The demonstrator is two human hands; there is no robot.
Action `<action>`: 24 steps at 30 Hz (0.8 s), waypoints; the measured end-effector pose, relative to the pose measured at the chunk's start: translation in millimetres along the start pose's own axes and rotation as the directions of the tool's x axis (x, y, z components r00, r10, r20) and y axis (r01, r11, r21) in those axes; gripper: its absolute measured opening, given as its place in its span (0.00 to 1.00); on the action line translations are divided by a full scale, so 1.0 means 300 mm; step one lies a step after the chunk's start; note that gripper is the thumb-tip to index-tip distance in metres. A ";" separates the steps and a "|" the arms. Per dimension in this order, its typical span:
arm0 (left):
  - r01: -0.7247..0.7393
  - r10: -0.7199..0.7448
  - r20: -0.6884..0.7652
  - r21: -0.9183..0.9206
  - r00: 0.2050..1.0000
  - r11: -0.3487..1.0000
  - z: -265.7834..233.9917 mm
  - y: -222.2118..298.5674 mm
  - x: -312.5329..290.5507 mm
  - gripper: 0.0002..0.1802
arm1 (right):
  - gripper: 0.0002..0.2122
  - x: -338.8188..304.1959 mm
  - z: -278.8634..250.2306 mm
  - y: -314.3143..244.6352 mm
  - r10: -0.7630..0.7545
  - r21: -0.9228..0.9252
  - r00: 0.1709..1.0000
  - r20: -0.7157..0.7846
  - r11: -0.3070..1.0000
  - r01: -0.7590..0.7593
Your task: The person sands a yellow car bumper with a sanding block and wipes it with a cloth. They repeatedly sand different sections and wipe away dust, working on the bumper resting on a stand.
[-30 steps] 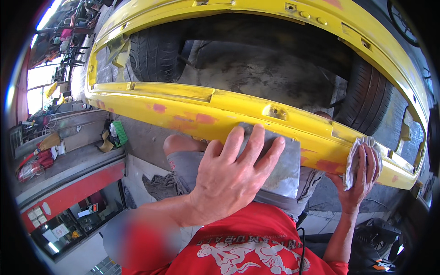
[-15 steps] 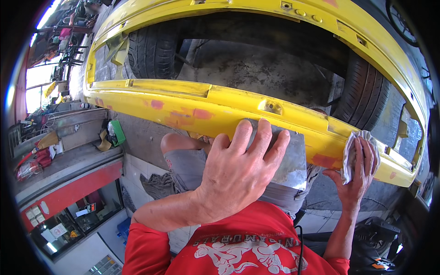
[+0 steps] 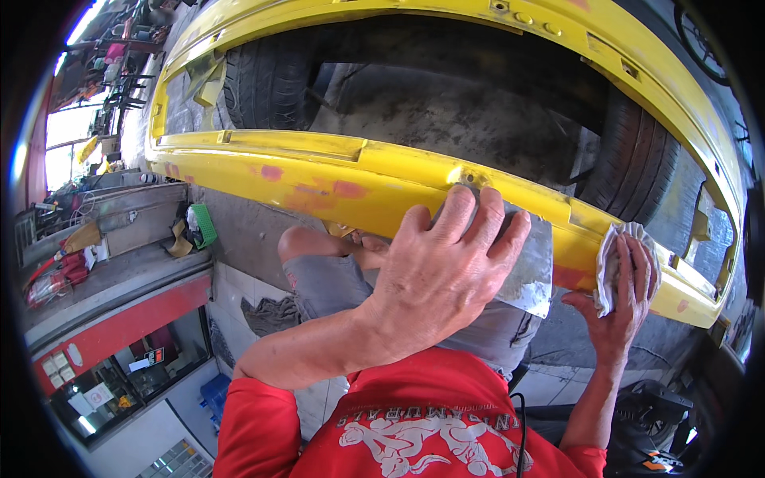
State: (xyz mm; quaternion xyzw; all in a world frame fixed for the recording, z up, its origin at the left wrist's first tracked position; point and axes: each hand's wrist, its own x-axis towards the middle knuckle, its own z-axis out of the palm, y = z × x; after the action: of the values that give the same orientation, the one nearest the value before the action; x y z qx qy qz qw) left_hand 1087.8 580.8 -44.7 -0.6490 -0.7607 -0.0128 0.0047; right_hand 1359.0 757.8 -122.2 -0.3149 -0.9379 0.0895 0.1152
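Observation:
A long yellow car bumper (image 3: 398,207) with reddish patches lies across in front of me. My left hand (image 3: 438,275) presses a grey sheet of sandpaper (image 3: 530,263) against its near face, right of the middle. Bent, slightly parted fingers hold the sheet; the thumb is mostly hidden. The sheet's lower right corner sticks out past the hand and looks shiny. Farther right, my right hand (image 3: 617,319) grips a folded pale cloth (image 3: 610,267) over the bumper's near edge, fingers lying on top of it.
Two tyres, one at the left (image 3: 267,88) and one at the right (image 3: 637,155), show through the bumper's opening. My bent knee (image 3: 299,243) is beneath it. At the left, a ledge holds a green basket (image 3: 203,225); a dark rag (image 3: 271,315) lies on the floor.
My left hand has slid a little to the right along the bumper, carrying the sandpaper with it. The right hand stays on the cloth in nearly the same place.

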 end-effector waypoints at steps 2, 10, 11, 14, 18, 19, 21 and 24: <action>0.009 -0.008 0.031 -0.037 0.999 0.999 -0.012 0.001 -0.018 0.30 | 0.55 0.001 -0.004 0.005 -0.013 0.010 1.000 0.017 1.000 0.013; 0.038 -0.038 0.027 0.001 0.999 0.999 -0.010 0.018 -0.111 0.35 | 0.54 0.008 0.017 -0.004 0.012 -0.001 1.000 -0.027 1.000 -0.012; 0.040 -0.040 0.017 -0.001 0.999 0.999 0.000 0.022 -0.103 0.35 | 0.54 0.010 0.017 -0.006 0.014 0.003 1.000 -0.022 1.000 -0.014; 0.046 -0.046 0.010 -0.015 0.999 0.999 0.008 0.038 -0.071 0.34 | 0.53 0.021 0.016 -0.012 0.012 0.007 1.000 -0.006 1.000 -0.012; 0.036 -0.035 0.032 -0.033 0.999 0.999 -0.006 0.047 -0.044 0.33 | 0.52 0.034 0.007 -0.017 -0.005 0.003 1.000 0.004 1.000 0.005; 0.038 -0.037 0.034 -0.036 0.999 0.999 -0.011 0.048 -0.041 0.32 | 0.52 0.037 0.006 -0.018 -0.010 0.020 1.000 0.001 1.000 0.010; 0.038 -0.036 0.042 -0.038 0.998 0.999 -0.013 0.052 -0.039 0.32 | 0.52 0.040 0.004 -0.019 -0.019 0.012 1.000 0.001 1.000 0.019; 0.047 -0.046 0.025 -0.039 0.999 0.998 -0.005 0.067 -0.036 0.31 | 0.52 0.043 0.005 -0.024 -0.015 0.023 1.000 -0.001 1.000 0.015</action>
State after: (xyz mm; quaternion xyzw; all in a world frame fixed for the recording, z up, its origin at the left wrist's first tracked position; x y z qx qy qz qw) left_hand 1109.3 573.4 -43.0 -0.6313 -0.7750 -0.0203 -0.0177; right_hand 1344.5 759.8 -119.8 -0.3067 -0.9390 0.0993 0.1198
